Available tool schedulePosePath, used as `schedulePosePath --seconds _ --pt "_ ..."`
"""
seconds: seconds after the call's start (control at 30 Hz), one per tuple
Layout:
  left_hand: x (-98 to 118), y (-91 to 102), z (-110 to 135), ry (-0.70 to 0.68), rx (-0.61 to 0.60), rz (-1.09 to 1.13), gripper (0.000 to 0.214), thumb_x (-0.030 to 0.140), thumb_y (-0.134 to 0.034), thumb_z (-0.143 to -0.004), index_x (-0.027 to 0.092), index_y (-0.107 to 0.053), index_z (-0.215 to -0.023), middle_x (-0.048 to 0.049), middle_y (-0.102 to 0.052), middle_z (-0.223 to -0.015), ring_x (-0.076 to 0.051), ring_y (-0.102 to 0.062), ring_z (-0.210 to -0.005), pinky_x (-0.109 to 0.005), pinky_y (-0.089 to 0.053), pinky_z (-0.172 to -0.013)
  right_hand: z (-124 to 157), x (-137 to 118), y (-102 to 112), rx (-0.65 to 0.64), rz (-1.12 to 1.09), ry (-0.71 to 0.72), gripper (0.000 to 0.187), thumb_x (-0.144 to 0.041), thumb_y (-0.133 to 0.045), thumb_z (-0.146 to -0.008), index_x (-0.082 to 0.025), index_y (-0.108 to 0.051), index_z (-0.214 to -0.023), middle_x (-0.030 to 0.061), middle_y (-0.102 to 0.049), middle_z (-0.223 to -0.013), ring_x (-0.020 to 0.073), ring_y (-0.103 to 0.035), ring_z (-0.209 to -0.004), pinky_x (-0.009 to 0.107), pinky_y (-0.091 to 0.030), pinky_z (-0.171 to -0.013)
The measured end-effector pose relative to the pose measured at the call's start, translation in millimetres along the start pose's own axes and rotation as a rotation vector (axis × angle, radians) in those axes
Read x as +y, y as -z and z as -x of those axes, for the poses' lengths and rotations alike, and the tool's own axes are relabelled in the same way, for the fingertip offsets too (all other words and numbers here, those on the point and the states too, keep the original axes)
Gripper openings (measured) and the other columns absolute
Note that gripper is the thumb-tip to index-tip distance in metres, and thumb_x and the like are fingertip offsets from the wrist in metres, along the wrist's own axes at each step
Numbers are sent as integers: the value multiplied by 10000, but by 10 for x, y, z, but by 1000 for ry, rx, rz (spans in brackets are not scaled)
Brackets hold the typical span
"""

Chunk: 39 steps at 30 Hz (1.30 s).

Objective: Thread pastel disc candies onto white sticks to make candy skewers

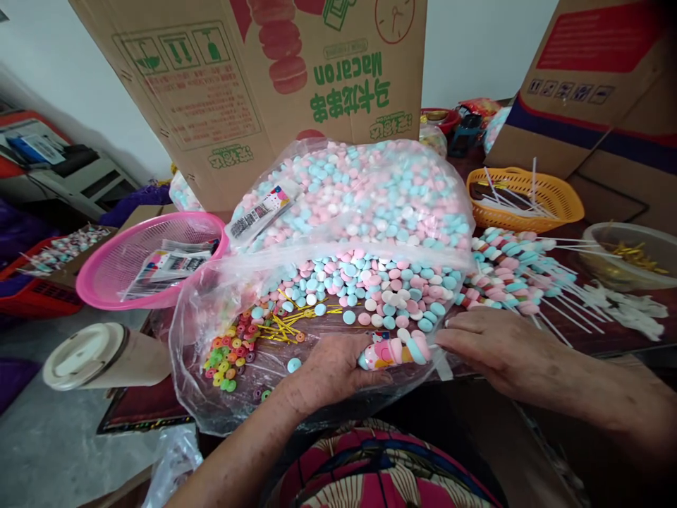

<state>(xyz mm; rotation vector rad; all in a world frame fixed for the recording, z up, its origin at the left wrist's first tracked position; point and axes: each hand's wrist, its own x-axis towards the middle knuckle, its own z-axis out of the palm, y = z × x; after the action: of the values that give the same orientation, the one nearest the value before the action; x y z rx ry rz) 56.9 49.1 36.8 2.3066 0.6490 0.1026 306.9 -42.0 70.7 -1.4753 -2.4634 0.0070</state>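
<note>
A marshmallow skewer [398, 352] in pink, blue and white, partly in a printed clear wrapper, lies level close to my body. My left hand [338, 368] is closed around its wrapped left end. At the other end, my right hand [484, 347] has its fingers together on the short stick; the fingertips are partly hidden. Just beyond my hands, loose pastel candies [381, 282] spill from a large clear plastic bag [328, 254]. Colored ring candies [230, 356] and gold twist ties [280, 328] lie left of my left hand.
Finished-looking skewers [521, 271] are piled at the right, near a yellow basket [568, 204] and a clear tub [592, 264] of gold ties. A pink basket [89, 275] holds printed wrappers, with a lidded cup [137, 360] nearby. A tall carton [211, 92] stands behind.
</note>
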Motion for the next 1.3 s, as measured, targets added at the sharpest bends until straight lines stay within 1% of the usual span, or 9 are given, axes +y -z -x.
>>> schedulePosePath --seconds 0.27,0.43,0.67,0.77,0.9,1.0,1.13,1.23,1.3 --pt "17 -52 -55 24 -135 310 428 443 -767 -658 199 -657 -992 20 -673 -869 -176 -582 -780 -242 -435 -684 -173 -90 -87 -110 31 188 239 -44 -431 -793 -199 -607 -839 28 -607 -716 169 -530 -669 306 -327 -622" --pt "8 -62 -28 66 -128 390 421 404 -742 -695 190 -643 -1043 15 -668 -868 -176 -576 -789 -251 -440 -690 -190 -78 -107 -23 55 170 263 -62 -413 -798 -192 -633 -858 55 -619 -720 196 -521 -731 348 -338 -714" --pt "71 -315 -128 123 -94 377 228 330 -687 -737 142 -679 -865 -15 -675 -788 -178 -589 -745 -250 -443 -639 -332 -418 -460 -242 -242 79 135 -94 -512 -766 -163 -620 -810 62 -638 -768 192 -549 -758 336 -391 -732" --pt "-44 -127 27 101 -27 464 638 391 -733 -696 174 -513 -1255 -31 -666 -975 -183 -589 -819 -259 -460 -683 -317 -394 -509 -120 -382 -23 245 -120 -416 -857 -156 -587 -1029 87 -659 -889 197 -580 -821 328 -446 -748" --pt "-175 127 316 78 -131 251 377 400 -556 -850 206 -563 -1175 -34 -651 -975 -186 -579 -835 -275 -451 -715 -318 -329 -489 -6 -448 -47 395 -181 -342 -923 -148 -429 -1307 142 -584 -1233 205 -562 -1074 355 -463 -886" --pt "-194 14 425 130 -142 283 296 403 -460 -901 183 -588 -1053 -16 -646 -866 -166 -574 -758 -263 -456 -673 -418 -397 -504 -47 -382 -18 460 -156 -335 -903 -142 -396 -1359 154 -598 -1216 226 -583 -1045 384 -480 -864" --pt "-179 -267 478 112 -11 399 345 414 -459 -902 155 -561 -1107 -48 -651 -1004 -186 -576 -879 -296 -463 -788 -576 -532 -579 -69 -370 98 486 -150 -351 -868 -121 -423 -1348 171 -610 -1183 251 -583 -1027 421 -481 -846" --pt "-152 -339 534 182 106 412 361 419 -373 -937 159 -560 -1102 -43 -650 -944 -184 -574 -853 -295 -462 -782 -615 -588 -675 48 -509 -112 401 -242 -333 -924 -165 -501 -1280 124 -632 -1120 212 -594 -983 377 -484 -846" --pt "-134 -321 578 275 186 352 348 401 -344 -943 158 -573 -1041 -40 -640 -868 -181 -567 -795 -301 -460 -753 -614 -642 -764 28 -649 -290 332 -318 -376 -933 -192 -585 -1159 67 -662 -951 165 -612 -770 297 -506 -702"
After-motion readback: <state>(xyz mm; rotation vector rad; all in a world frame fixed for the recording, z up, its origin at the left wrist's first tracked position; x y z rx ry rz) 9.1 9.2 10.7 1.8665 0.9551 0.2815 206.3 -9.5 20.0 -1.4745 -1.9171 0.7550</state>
